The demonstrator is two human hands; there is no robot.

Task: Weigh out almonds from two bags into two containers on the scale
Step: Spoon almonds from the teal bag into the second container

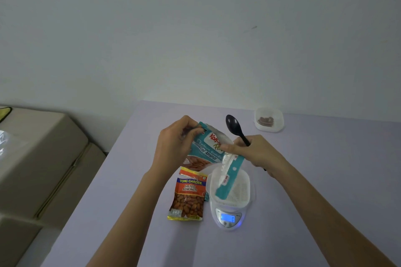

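1. Left hand [173,143]: my fingers and thumb pinch the top left corner of the teal bag [206,150]. The bag is held up off the table [325,180], just behind the scale [227,218].
2. Right hand [257,151]: my curled fingers clamp the handle of the black spoon [234,124], with its bowl pointing up and away. The fingertips of this hand also press the bag's opposite top edge, so one hand is doing two jobs.
3. A torn strip [230,176] hangs from the bag's top, down over the white container [242,189] on the scale. I cannot tell whether the strip touches the container.
4. The scale's lit display reads 0, and the container on it looks empty.
5. The second container [269,120] sits well apart at the far right of the table and has brown almonds inside. My judgement is that one portion is done and this one is only starting.
6. The orange bag [188,197] lies flat just left of the scale. I cannot tell whether it has been opened.
7. Handling, as I judge it:
   - The teal bag is thin, light, slick foil with no stiffness.
   - The nuts will slide to the low end of the bag.
   - The sealed seams at the top corners are the best places to hold it.
   - The mouth should be spread from both sides, or it will likely fold shut on the spoon.
8. The loose strip is a risk, because if it drops into the container it adds to the reading.
9. The spoon is rigid, light plastic and will want a grip low on the handle.
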